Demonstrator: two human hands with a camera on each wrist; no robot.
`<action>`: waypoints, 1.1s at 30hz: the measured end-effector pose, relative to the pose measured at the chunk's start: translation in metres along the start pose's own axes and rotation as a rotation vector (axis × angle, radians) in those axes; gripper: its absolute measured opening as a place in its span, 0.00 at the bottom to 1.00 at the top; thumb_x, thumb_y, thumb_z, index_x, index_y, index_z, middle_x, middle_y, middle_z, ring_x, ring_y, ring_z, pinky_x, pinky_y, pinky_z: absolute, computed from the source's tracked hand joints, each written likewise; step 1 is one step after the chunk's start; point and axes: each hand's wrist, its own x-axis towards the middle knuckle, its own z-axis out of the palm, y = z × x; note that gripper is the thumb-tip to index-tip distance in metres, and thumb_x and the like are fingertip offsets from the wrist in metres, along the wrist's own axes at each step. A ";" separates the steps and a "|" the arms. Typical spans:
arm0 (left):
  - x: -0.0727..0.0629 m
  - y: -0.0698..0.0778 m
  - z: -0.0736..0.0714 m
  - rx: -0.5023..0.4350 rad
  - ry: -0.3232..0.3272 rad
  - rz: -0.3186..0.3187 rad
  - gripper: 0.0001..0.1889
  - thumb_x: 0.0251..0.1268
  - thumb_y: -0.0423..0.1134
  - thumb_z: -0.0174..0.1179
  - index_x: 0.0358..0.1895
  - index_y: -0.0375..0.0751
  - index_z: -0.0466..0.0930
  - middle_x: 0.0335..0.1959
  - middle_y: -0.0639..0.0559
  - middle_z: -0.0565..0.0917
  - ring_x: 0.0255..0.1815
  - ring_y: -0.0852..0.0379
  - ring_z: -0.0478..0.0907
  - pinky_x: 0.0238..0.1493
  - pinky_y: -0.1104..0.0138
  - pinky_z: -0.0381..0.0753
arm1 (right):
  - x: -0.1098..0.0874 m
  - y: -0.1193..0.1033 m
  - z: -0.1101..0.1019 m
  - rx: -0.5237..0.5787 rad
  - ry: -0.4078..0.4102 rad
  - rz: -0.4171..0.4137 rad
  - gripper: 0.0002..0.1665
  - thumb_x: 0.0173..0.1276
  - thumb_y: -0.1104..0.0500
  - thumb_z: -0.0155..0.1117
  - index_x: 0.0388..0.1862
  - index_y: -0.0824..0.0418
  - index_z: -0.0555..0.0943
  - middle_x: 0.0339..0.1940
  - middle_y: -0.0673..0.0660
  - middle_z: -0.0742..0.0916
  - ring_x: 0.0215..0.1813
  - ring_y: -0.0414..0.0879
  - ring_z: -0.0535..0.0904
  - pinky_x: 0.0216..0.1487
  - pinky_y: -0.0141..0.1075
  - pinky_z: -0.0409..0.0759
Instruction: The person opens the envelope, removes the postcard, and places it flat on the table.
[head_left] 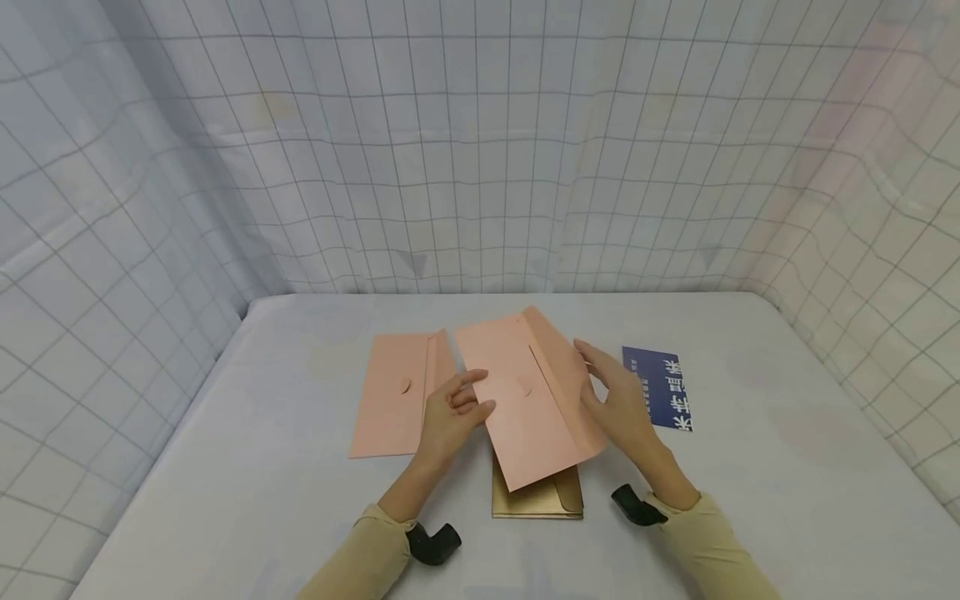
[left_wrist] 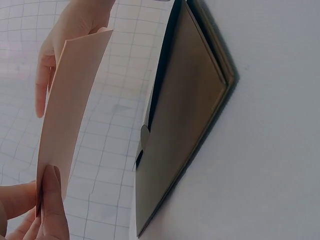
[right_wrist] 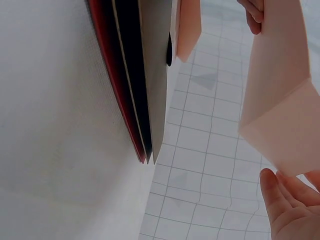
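Note:
A pink envelope point(head_left: 510, 400) is held tilted above the table, its flap point(head_left: 566, 375) folded out to the right. My left hand point(head_left: 453, 412) pinches its left edge between thumb and fingers, as the left wrist view also shows. At the flap's outer edge is my right hand point(head_left: 618, 404), its fingers lightly bent and touching the edge; the right wrist view has the fingertips point(right_wrist: 268, 179) at that edge. Beneath the held envelope lies a stack of gold envelopes point(head_left: 536, 500), mostly covered in the head view. Its inside is hidden.
Another pink envelope point(head_left: 390, 400) lies on the left with its flap raised. A dark blue card point(head_left: 663, 392) with white characters lies flat on the right. The white table point(head_left: 285, 500) ends at a checked curtain point(head_left: 480, 183) at the back and sides.

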 end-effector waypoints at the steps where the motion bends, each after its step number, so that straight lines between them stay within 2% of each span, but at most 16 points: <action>1: 0.000 0.000 0.000 -0.002 -0.001 -0.002 0.24 0.54 0.21 0.59 0.57 0.35 0.74 0.40 0.29 0.83 0.30 0.66 0.84 0.31 0.72 0.82 | 0.000 -0.001 0.000 -0.014 0.003 -0.001 0.30 0.58 0.76 0.57 0.62 0.69 0.71 0.58 0.66 0.80 0.55 0.58 0.80 0.56 0.42 0.78; 7: 0.000 -0.001 -0.001 -0.002 0.000 -0.010 0.24 0.54 0.21 0.59 0.57 0.35 0.74 0.36 0.37 0.85 0.30 0.66 0.84 0.31 0.72 0.82 | 0.000 -0.003 0.000 -0.090 0.025 -0.023 0.29 0.56 0.76 0.59 0.59 0.68 0.74 0.57 0.65 0.82 0.60 0.57 0.77 0.60 0.42 0.72; 12: 0.000 -0.001 -0.001 -0.022 -0.008 -0.012 0.24 0.54 0.21 0.59 0.57 0.36 0.74 0.32 0.45 0.84 0.29 0.65 0.83 0.32 0.71 0.82 | -0.001 -0.001 0.000 -0.135 0.035 -0.059 0.27 0.55 0.76 0.61 0.56 0.67 0.77 0.57 0.66 0.81 0.61 0.58 0.76 0.59 0.44 0.73; 18: -0.001 0.000 -0.001 -0.027 -0.017 0.000 0.24 0.55 0.21 0.59 0.58 0.35 0.73 0.35 0.39 0.84 0.30 0.65 0.83 0.32 0.71 0.83 | -0.001 0.002 0.002 -0.164 0.043 -0.126 0.27 0.52 0.77 0.61 0.53 0.67 0.78 0.55 0.64 0.82 0.59 0.57 0.76 0.59 0.42 0.73; 25: -0.002 0.002 -0.001 -0.023 -0.022 0.011 0.24 0.55 0.21 0.59 0.58 0.34 0.73 0.37 0.35 0.84 0.30 0.65 0.83 0.32 0.71 0.83 | -0.003 0.005 0.004 -0.173 0.056 -0.160 0.24 0.51 0.78 0.61 0.49 0.67 0.80 0.48 0.62 0.85 0.54 0.55 0.78 0.57 0.38 0.73; 30: -0.003 0.003 -0.002 -0.026 -0.028 0.013 0.24 0.55 0.21 0.59 0.58 0.34 0.73 0.30 0.47 0.84 0.27 0.67 0.82 0.32 0.72 0.82 | -0.005 0.006 0.006 -0.179 0.048 -0.137 0.21 0.52 0.77 0.62 0.45 0.66 0.81 0.42 0.61 0.86 0.47 0.53 0.80 0.50 0.41 0.77; 33: -0.003 0.004 -0.001 -0.030 -0.036 0.021 0.24 0.55 0.22 0.59 0.58 0.34 0.72 0.28 0.52 0.82 0.27 0.66 0.82 0.32 0.72 0.82 | -0.004 0.004 0.006 -0.147 0.029 -0.076 0.20 0.53 0.77 0.61 0.46 0.67 0.81 0.40 0.61 0.87 0.44 0.51 0.82 0.44 0.41 0.80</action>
